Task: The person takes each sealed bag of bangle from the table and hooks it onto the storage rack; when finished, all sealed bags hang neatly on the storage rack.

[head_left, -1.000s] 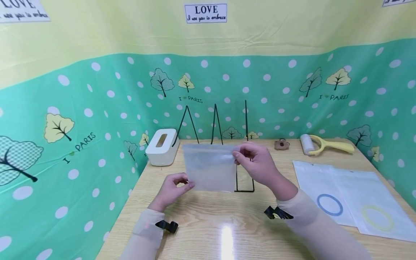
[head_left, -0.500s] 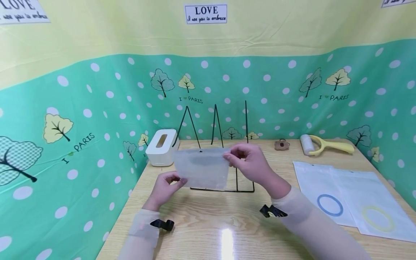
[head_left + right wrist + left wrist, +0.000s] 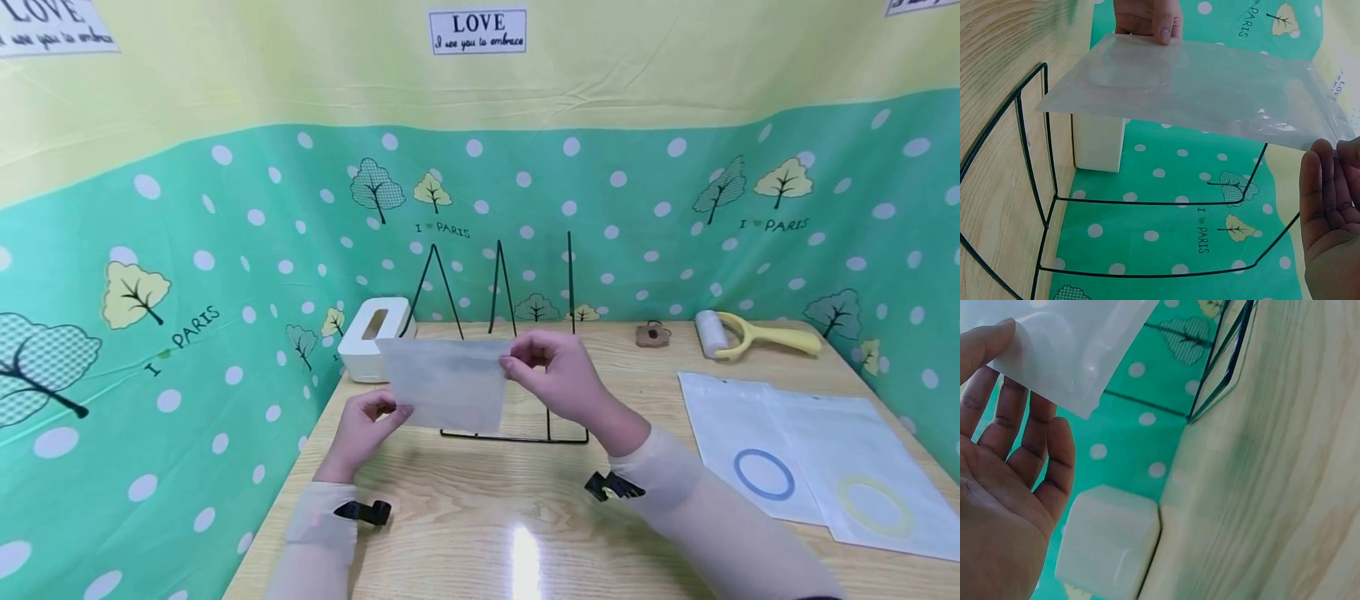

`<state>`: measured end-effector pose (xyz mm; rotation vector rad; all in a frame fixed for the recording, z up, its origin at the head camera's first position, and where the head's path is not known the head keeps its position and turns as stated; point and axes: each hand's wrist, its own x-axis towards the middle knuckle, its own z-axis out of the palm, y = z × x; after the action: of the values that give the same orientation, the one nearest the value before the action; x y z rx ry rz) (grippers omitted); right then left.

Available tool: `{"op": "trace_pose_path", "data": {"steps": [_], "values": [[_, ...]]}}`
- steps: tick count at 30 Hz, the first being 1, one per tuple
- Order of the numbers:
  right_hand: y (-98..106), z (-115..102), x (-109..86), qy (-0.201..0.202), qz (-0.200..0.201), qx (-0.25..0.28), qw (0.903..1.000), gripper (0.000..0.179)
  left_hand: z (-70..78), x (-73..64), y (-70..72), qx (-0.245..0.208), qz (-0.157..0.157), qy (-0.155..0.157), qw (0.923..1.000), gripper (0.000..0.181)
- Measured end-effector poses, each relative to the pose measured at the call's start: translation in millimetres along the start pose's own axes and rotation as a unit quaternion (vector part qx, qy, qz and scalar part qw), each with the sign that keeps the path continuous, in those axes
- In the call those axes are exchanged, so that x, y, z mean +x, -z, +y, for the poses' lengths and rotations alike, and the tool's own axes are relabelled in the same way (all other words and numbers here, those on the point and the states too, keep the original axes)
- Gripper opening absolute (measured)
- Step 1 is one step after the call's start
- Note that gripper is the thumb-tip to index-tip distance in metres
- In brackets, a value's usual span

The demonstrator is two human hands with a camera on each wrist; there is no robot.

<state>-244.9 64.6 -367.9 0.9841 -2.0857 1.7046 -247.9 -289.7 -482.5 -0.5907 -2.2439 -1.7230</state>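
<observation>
A frosted, translucent plastic bag (image 3: 450, 383) is stretched between both hands above the table. My left hand (image 3: 356, 433) pinches its lower left corner, thumb on the near face, as the left wrist view shows on the bag (image 3: 1072, 356). At the upper right corner, my right hand (image 3: 562, 375) pinches the bag between thumb and fingers. Behind it stands a black wire rack (image 3: 587, 439) with pointed uprights, partly hidden by the bag. In the right wrist view the bag (image 3: 1197, 87) spans from hand to hand, above the rack's wires (image 3: 1147, 202).
A white tissue box (image 3: 375, 358) stands at the back left, partly covered by the bag. Back right are a small brown object (image 3: 652, 335) and a yellow-handled lint roller (image 3: 783, 337). Two pale bags, one with a blue ring (image 3: 763, 498), overlap on the table's right.
Both hands have moved left, carrying the bag with them. More of the rack's base now shows to the bag's right, and the bag overlaps the tissue box.
</observation>
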Motion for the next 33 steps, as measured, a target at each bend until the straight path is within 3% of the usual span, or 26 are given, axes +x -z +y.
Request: {"op": "trace_pose_path", "data": {"steps": [13, 22, 33], "values": [[-16.2, -2.2, 9.1, -0.034, 0.002, 0.016, 0.9993, 0.004, -0.4, -2.4, 14.3, -0.001, 0.014, -0.010, 0.9998, 0.007], [-25.7, 2.9, 14.5, -0.044, -0.001, 0.042, 0.9981, 0.006, -5.2, -3.7, 24.4, -0.029, 0.021, -0.019, 0.9992, 0.004], [-35.6, 7.9, 21.1, -0.076, -0.005, 0.079, 0.9940, 0.006, -8.0, -5.6, 29.1, -0.035, 0.056, -0.023, 0.9975, 0.005]]}}
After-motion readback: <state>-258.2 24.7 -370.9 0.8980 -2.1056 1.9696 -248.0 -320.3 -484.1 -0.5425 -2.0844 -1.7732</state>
